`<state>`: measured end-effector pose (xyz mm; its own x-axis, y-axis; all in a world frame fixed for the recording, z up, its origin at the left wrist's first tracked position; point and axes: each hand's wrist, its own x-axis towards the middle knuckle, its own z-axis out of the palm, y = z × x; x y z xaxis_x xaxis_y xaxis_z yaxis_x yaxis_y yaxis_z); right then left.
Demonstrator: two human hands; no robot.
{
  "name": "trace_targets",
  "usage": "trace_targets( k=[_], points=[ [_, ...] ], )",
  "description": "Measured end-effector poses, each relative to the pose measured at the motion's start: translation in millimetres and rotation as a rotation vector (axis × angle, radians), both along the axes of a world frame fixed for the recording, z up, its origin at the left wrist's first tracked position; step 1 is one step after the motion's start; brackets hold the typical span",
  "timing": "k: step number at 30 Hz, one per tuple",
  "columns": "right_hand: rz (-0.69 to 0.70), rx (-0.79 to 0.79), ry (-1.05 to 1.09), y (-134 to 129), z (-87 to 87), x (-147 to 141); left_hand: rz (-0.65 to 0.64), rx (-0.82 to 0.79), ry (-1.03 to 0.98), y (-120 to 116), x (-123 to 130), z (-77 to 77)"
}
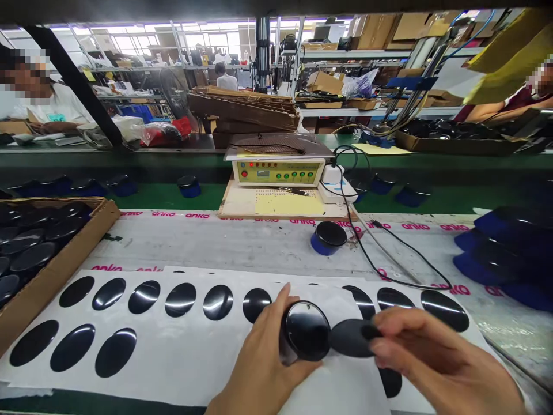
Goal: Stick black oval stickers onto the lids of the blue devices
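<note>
My left hand (268, 351) is wrapped round a round black-topped part (307, 330), its glossy face turned toward me. Between the thumb and fingers of my right hand (432, 351) is a thin black disc (352, 338), pinched at its right edge, close beside the part's right side. Both are above a white sheet (181, 357) that bears rows of glossy black discs, such as one at the left (116, 353). Whether the pinched disc touches the part cannot be made out.
A cardboard box (97, 230) of black-topped parts stands at the left. Beyond the sheet sit a blue and black cup (328, 238), a loose cable (410, 245) and a control box (279, 173). Blue parts (496, 253) are piled at the right. People sit across the bench.
</note>
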<state>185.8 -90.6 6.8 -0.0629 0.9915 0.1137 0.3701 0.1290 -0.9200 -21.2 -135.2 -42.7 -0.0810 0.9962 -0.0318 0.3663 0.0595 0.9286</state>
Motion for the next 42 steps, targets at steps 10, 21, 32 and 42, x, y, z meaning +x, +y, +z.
trace_targets(
  k=[10, 21, 32, 42],
  points=[
    [0.152, -0.338, 0.344, 2, -32.4, -42, -0.086, 0.025, 0.069, 4, -5, -1.4],
    [0.186, -0.387, 0.368, -1, -39.7, -46, -0.090, 0.028, 0.117, 4, -5, 1.1],
    [0.100, -0.102, 0.129, 1, -31.7, -56, -0.084, 0.049, 0.155, 3, -4, -2.5],
    [0.096, -0.031, 0.054, 2, -31.4, -59, -0.092, 0.064, 0.206, 4, -6, -2.1]
  ],
)
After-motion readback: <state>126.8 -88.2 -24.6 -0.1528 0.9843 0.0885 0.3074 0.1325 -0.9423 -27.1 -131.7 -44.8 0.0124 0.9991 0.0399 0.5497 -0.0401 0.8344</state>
